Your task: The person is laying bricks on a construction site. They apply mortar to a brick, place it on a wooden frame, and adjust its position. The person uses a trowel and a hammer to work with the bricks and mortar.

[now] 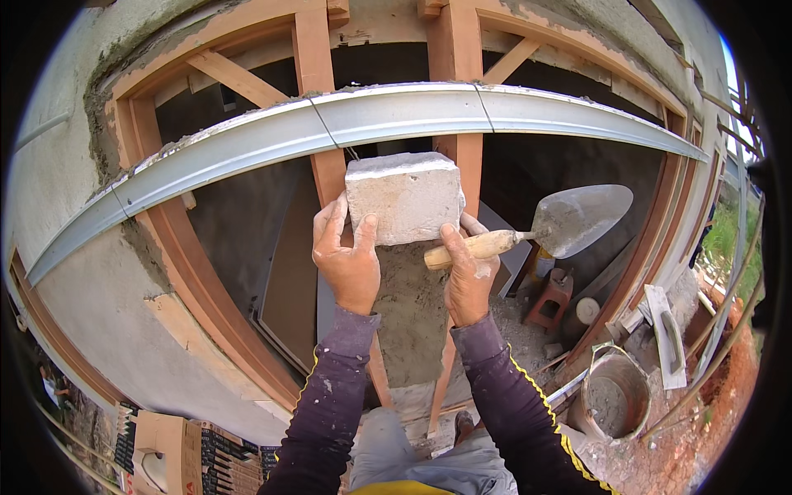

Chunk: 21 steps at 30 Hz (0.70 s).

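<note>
Left hand [348, 262] grips a pale, rough rectangular block [404, 202]; right hand [472, 279] clasps its other side plus a wooden-handled grey metal trowel [582, 220]. Block held before orange-brown wooden frame [313, 54]; long silver metal bar [396, 115] crosses behind. Lower right: mortar-smeared round bucket [635, 381].

the block [403, 205] sat between left hand [350, 262] and right hand [471, 285], trowel blade [582, 217] right of it, mortar [608, 399] in the bucket [634, 378].

Left grip [350, 268] and right grip [472, 285] hold a pale block [403, 202], the right also a trowel [582, 220].
</note>
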{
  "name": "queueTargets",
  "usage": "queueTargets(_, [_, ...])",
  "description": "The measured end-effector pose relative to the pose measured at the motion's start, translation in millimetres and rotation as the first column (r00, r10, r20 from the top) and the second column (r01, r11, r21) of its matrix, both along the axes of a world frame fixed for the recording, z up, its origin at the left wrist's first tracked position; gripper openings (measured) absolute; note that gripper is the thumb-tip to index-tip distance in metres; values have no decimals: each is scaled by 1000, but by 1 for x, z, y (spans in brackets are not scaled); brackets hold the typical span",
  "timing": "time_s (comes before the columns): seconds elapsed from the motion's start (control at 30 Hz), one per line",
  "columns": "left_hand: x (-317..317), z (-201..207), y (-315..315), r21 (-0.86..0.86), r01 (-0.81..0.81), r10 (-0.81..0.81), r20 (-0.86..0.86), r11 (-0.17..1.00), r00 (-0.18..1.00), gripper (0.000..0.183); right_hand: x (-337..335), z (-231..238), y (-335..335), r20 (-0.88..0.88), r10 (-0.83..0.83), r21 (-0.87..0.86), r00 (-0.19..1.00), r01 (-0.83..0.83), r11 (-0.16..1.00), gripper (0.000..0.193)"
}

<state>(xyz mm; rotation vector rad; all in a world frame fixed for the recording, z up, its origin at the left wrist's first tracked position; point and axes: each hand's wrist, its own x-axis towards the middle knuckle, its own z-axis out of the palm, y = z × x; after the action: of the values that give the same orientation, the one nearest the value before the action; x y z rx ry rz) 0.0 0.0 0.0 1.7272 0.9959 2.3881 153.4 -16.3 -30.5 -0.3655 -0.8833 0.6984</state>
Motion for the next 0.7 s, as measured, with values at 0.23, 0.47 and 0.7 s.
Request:
queueTargets(0.23, [0,4,-4,-33,31,-32,-25,999,999,43,3,-2,-3,-41,-23,-8,999,23,1000,60])
queueTargets(0.47, [7,5,-11,-61,129,-128,24,990,992,42,6,-7,-3,-51,-69,-21,996,68,997,59])
queueTargets(0.7, [11,7,-11,-53,106,-105,18,993,994,44,4,-13,9,-50,-153,24,987,154,988,56])
